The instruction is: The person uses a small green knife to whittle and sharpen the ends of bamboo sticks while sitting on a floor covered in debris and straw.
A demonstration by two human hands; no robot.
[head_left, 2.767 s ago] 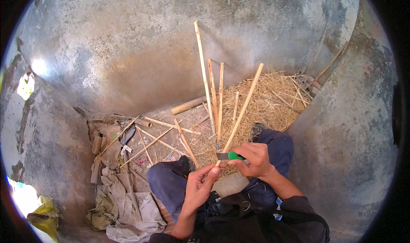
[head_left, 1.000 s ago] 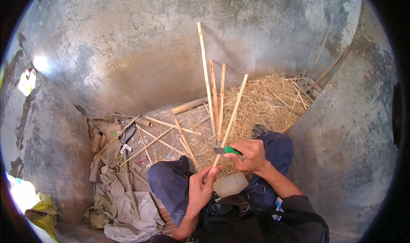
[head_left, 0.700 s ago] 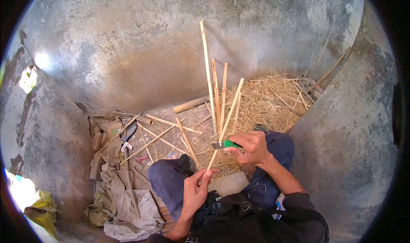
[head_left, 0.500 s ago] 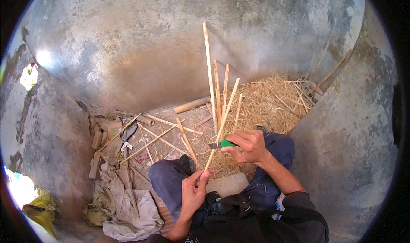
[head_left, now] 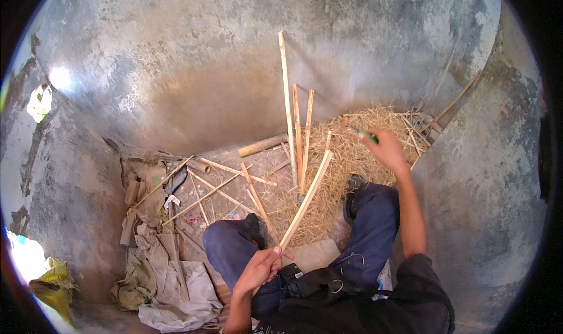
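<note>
My left hand (head_left: pixel 260 269) is closed round the lower end of a pale bamboo strip (head_left: pixel 308 200). The strip slants up and away between my knees, its far end free. My right hand (head_left: pixel 389 152) grips a green-handled knife (head_left: pixel 368 136) over the straw at the right, apart from the strip. Its blade points up and left. Past the strip, a long pale stick (head_left: pixel 287 93) and two shorter brownish sticks (head_left: pixel 297 120) lean against the wall.
Straw shavings (head_left: pixel 375 123) are heaped against the grey wall (head_left: pixel 193 58). Loose sticks (head_left: pixel 214 188) cross on the floor at left, near a thick bamboo piece (head_left: pixel 264 145). A crumpled pale sack (head_left: pixel 182 304) lies at lower left. A whitish block (head_left: pixel 311 253) sits between my legs.
My right hand has carried the knife off the strip, outward to the far right. The strip's far end has dropped lower and nearer, while my left hand keeps its hold a little lower.
</note>
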